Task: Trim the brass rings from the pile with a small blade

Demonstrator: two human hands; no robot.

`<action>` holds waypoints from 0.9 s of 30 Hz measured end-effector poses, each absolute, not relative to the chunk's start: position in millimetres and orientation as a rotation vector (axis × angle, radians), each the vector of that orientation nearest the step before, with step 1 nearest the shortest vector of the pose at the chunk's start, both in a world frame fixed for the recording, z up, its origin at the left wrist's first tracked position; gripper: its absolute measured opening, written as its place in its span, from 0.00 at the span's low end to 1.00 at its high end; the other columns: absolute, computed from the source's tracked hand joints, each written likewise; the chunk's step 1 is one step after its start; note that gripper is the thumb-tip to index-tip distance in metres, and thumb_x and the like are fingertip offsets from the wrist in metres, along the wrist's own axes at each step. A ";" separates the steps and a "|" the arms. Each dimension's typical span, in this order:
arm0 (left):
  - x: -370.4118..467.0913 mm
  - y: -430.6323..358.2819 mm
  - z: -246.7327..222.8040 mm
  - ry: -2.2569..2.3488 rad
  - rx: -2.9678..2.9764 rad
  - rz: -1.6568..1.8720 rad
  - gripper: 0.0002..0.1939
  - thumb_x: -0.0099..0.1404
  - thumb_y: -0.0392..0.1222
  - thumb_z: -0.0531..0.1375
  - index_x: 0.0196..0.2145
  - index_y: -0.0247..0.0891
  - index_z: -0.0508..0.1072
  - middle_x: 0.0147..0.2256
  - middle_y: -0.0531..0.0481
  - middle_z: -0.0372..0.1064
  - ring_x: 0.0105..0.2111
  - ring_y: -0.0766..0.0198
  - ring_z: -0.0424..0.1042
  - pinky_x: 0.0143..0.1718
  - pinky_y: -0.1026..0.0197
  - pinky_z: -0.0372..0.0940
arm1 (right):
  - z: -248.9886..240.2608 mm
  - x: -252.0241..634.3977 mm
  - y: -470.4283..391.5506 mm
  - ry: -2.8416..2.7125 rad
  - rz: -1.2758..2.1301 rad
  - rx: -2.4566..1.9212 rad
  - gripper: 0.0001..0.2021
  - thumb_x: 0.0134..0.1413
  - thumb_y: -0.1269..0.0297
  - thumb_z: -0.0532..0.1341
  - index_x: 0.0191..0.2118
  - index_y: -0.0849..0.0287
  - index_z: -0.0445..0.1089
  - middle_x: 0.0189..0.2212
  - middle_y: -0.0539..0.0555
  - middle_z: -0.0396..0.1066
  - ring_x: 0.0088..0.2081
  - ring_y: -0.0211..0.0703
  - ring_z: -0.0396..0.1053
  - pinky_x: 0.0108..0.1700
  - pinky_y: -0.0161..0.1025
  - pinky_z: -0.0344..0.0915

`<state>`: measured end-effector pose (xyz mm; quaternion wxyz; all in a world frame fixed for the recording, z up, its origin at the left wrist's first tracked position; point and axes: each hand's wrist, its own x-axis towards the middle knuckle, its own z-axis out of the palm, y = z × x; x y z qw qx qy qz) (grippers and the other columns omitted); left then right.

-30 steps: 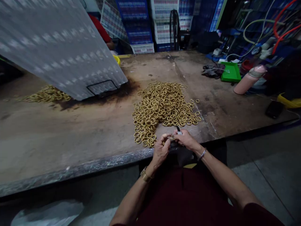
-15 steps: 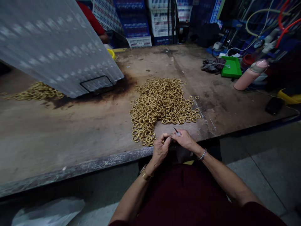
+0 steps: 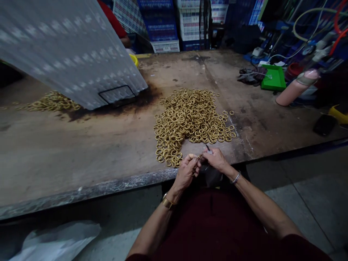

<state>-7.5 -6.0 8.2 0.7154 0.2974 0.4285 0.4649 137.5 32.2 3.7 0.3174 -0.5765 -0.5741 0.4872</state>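
My left hand (image 3: 187,169) is closed, pinching a brass-coloured ring (image 3: 199,157) between thumb and fingertips at the table's front edge. Close beside it, my right hand (image 3: 217,160) is closed around a small knife-like tool (image 3: 208,149); its dark pointed tip sticks up past the fingers and a pale grey part shows below. The right fingertips meet the held ring, though the exact contact is too small to make out. Just beyond both hands lies a large pile of similar rings (image 3: 190,116), spilling to the left of my left hand.
The wooden table (image 3: 108,148) carries a leaning grey translucent panel (image 3: 81,58) with a wire stand and a second ring pile (image 3: 53,101). At the right are a green tray (image 3: 273,78), a pink bottle (image 3: 296,88) and hoses. A person's red sleeve (image 3: 112,18) shows behind the panel.
The view has shifted slightly, so the table's contents sit further right. My left hand has turned a little, exposing the ring and more fingers; the hands are slightly further apart.
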 end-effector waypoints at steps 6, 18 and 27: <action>-8.8 -6.6 7.3 1.076 0.789 1.081 0.18 0.54 0.55 0.61 0.31 0.37 0.64 0.23 0.57 0.64 0.17 0.75 0.60 0.16 0.71 0.55 | 3.8 139.5 20.2 -2.187 0.800 -1.435 0.06 0.48 0.71 0.54 0.28 0.59 0.68 0.21 0.50 0.66 0.24 0.36 0.60 0.29 0.32 0.51; -10.2 -16.5 14.1 1.074 0.934 1.023 0.18 0.56 0.56 0.60 0.28 0.37 0.63 0.22 0.57 0.63 0.16 0.75 0.59 0.15 0.71 0.54 | 6.0 146.4 25.2 -2.422 0.598 -1.653 0.13 0.52 0.69 0.53 0.41 0.57 0.70 0.28 0.54 0.72 0.28 0.40 0.66 0.31 0.34 0.51; -15.2 -15.6 17.9 0.817 0.509 1.077 0.20 0.51 0.52 0.65 0.27 0.37 0.59 0.28 0.52 0.69 0.19 0.74 0.61 0.15 0.72 0.53 | 12.4 124.7 64.1 -2.310 0.343 -1.709 0.18 0.53 0.69 0.52 0.51 0.58 0.65 0.43 0.58 0.73 0.41 0.46 0.69 0.38 0.36 0.56</action>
